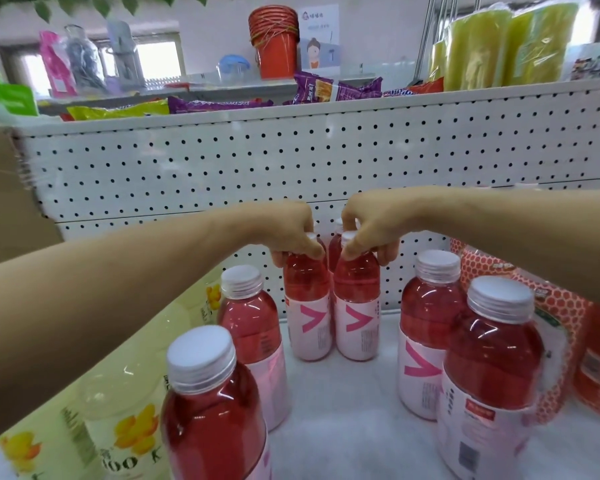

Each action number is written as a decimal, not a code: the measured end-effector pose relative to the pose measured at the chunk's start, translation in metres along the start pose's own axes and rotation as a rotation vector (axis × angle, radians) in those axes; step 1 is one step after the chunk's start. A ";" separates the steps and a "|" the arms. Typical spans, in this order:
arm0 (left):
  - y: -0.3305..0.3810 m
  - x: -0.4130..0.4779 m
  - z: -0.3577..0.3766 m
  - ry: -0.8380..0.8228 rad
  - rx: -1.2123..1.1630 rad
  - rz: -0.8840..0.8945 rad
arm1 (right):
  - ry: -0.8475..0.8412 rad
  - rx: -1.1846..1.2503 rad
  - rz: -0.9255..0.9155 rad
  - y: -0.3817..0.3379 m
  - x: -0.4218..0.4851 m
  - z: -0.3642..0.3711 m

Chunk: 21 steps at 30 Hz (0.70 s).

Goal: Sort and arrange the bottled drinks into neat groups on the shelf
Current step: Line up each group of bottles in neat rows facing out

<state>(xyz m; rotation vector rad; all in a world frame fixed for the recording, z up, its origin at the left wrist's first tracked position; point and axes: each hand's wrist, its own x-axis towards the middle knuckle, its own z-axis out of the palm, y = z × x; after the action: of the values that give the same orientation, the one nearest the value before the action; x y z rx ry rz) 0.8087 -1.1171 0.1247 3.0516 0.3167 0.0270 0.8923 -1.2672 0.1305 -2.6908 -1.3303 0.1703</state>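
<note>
Several red drink bottles with white caps and pink V labels stand on the white shelf (354,393). My left hand (293,233) grips the neck of the left middle bottle (307,306). My right hand (369,225) grips the neck of the right middle bottle (355,310). These two stand side by side and touch, near the pegboard back. Another bottle (335,249) is partly hidden behind them. Two bottles stand at the left, one behind (252,327) and one in front (212,410). A further pair stands at the right, back (426,327) and front (489,375).
Pale yellow drink bottles (125,420) with orange fruit labels fill the left of the shelf. Orange-patterned packs (551,334) stand at the right. A white pegboard panel (291,161) backs the shelf. Above it lie purple snack bags (319,88) and an orange bucket stack (276,43).
</note>
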 end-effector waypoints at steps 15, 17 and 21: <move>-0.002 -0.060 -0.024 -0.025 -0.085 0.002 | -0.041 -0.043 0.059 -0.007 -0.059 -0.018; -0.005 -0.088 -0.028 -0.100 -0.116 -0.016 | -0.125 -0.069 0.072 0.000 -0.076 -0.021; -0.013 -0.116 -0.021 -0.225 -0.118 -0.070 | -0.202 -0.100 0.117 0.010 -0.091 -0.015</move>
<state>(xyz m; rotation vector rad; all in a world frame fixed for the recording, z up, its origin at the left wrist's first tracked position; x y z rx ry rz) 0.6922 -1.1263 0.1437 2.8874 0.3892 -0.2890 0.8478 -1.3464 0.1478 -2.9035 -1.2625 0.4086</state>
